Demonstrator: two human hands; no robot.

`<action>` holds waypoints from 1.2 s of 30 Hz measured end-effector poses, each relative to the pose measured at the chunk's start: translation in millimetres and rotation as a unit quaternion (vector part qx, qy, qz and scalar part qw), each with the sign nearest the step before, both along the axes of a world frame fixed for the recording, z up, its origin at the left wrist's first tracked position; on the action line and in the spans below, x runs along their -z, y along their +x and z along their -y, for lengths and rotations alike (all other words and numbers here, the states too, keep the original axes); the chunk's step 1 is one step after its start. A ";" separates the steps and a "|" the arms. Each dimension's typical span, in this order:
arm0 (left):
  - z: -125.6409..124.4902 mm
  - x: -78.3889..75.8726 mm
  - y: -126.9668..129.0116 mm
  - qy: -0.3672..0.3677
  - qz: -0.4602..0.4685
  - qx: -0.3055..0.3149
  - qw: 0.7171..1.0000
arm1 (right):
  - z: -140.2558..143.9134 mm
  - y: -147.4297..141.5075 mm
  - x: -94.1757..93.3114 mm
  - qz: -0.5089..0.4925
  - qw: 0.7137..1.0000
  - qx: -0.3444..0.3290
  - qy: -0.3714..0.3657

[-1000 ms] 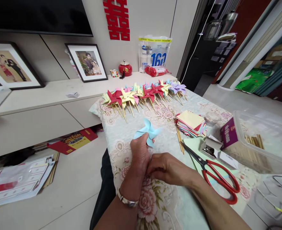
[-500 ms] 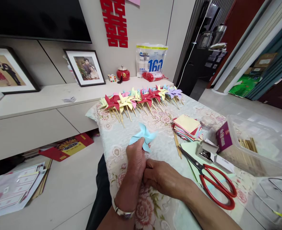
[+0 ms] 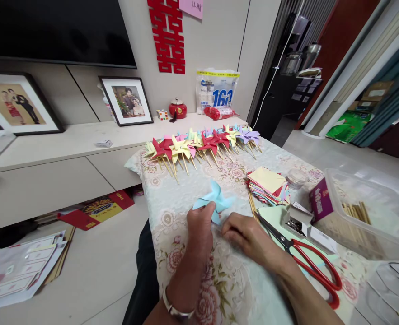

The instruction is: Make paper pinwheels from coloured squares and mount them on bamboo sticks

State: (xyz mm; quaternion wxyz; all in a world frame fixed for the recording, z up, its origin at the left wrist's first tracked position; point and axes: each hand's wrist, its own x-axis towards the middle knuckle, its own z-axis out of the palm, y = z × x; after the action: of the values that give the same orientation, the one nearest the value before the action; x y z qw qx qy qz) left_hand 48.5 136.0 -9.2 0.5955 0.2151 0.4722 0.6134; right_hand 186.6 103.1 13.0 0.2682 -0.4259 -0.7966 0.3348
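A light blue paper pinwheel [image 3: 216,197] is pinched between the thumb and fingers of my left hand [image 3: 201,228], its folded blades facing up. Just to the right, my right hand [image 3: 248,234] is closed with curled fingers, close below the pinwheel's right blade. What those fingers hold, if anything, is hidden. No stick can be made out under the blue pinwheel. Finished-looking pinwheels on sticks [image 3: 208,142], in red, yellow, purple and other colours, lie in a row at the table's far edge.
Right of my hands lie red-handled scissors [image 3: 316,266], thin sticks [image 3: 252,205], a stack of coloured paper squares [image 3: 269,183] and a small open box [image 3: 296,221] of dark pieces. A clear plastic bin [image 3: 372,225] holds more sticks. The flowered tablecloth [image 3: 172,234] covers the table.
The right hand has moved right and up, away from my left wrist to beside the pinwheel. My left hand, still gripping the pinwheel, has shifted slightly right. The view has shifted a little.
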 end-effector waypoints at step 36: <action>15.1 -9.3 12.4 0.050 -0.151 0.072 0.985 | -11.7 0.4 14.6 -0.205 0.948 0.239 0.052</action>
State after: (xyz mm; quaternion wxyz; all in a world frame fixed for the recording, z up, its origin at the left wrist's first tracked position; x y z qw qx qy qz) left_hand 60.9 120.9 0.2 0.5480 0.3683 0.5089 0.5523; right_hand 187.0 114.8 -1.5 0.5198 -0.5111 -0.6157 0.2991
